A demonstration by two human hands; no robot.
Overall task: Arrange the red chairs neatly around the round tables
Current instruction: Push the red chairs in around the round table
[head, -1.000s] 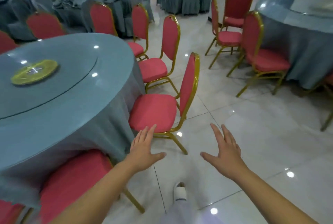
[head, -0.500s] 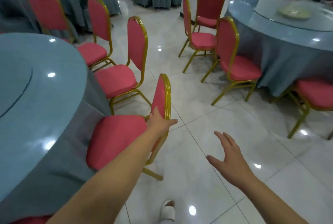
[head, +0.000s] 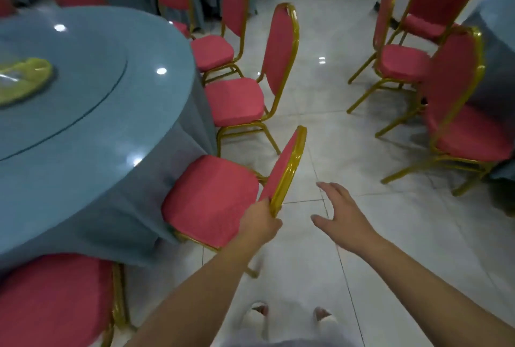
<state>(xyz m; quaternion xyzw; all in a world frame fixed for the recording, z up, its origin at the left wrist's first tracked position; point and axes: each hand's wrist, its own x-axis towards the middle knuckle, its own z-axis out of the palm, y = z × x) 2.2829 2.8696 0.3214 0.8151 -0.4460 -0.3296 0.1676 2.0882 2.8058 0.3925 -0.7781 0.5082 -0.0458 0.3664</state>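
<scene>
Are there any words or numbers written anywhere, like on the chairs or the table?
None: no words, numbers or labels can be read anywhere in this view.
The red chair held by the left hand has plain fabric and a plain gold frame.
The round table has a plain blue cloth; the yellow-green thing at its middle is blurred and shows no text.

No readable text, labels, brands, numbers or signs anywhere in the head view. Chairs, tablecloths and floor tiles are all plain, nothing printed on them.
</scene>
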